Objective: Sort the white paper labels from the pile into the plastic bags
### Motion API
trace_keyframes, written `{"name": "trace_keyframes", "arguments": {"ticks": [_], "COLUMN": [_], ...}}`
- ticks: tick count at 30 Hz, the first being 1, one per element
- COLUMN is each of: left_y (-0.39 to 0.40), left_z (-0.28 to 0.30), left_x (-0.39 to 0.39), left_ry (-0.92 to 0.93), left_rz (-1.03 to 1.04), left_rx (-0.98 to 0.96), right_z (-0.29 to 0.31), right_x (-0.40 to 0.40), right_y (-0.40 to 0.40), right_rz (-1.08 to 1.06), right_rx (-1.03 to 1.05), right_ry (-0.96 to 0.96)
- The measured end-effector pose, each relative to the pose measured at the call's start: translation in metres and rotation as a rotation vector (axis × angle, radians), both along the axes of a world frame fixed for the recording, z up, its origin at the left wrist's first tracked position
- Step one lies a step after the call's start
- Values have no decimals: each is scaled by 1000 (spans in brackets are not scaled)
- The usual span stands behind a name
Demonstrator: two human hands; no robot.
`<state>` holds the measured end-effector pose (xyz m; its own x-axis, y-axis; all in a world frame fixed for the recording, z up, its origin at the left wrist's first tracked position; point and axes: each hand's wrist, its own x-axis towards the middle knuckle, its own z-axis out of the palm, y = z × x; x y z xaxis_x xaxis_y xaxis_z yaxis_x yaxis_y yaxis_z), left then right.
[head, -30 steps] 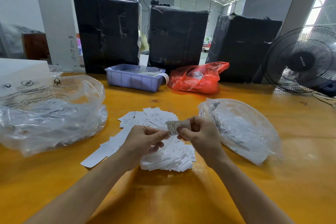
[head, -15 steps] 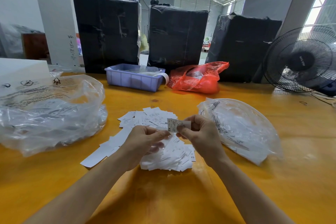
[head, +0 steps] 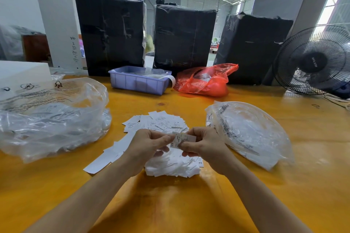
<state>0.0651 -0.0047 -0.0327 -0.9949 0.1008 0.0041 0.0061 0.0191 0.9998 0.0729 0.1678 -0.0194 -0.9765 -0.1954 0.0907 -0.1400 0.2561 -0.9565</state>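
Note:
A pile of white paper labels point(head: 162, 123) lies spread on the yellow table point(head: 170, 204) in front of me. My left hand point(head: 145, 145) and my right hand point(head: 204, 143) meet above the pile and both pinch one small white label point(head: 182, 138) between thumbs and fingers. More labels point(head: 174, 166) are heaped under my hands. A clear plastic bag point(head: 248, 130) with labels inside lies to the right of the pile. A larger crumpled clear plastic bag point(head: 51, 117) sits to the left.
A lilac plastic bin point(head: 138, 81) and a red plastic bag point(head: 204, 81) stand at the table's far side, before three black wrapped bales point(head: 111, 32). A black fan point(head: 314, 60) stands at the right. A white box point(head: 20, 72) sits far left.
The label held between both hands has tilted and dropped slightly, and my left thumb now pinches its left end. The hands stay above the pile.

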Motion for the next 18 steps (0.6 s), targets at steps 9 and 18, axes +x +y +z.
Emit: {"name": "trace_keyframes", "arguments": {"ticks": [9,18], "left_y": [4,10], "left_z": [-3,-1], "left_x": [1,5], "left_ry": [33,55], "left_rz": [-8,56], "left_rx": [-108,-32], "right_z": [0,-2], "right_x": [3,7], "right_y": [-2,-11], "right_rz": [23,-60], "right_rx": [49,121], "right_ry": [40,197]}}
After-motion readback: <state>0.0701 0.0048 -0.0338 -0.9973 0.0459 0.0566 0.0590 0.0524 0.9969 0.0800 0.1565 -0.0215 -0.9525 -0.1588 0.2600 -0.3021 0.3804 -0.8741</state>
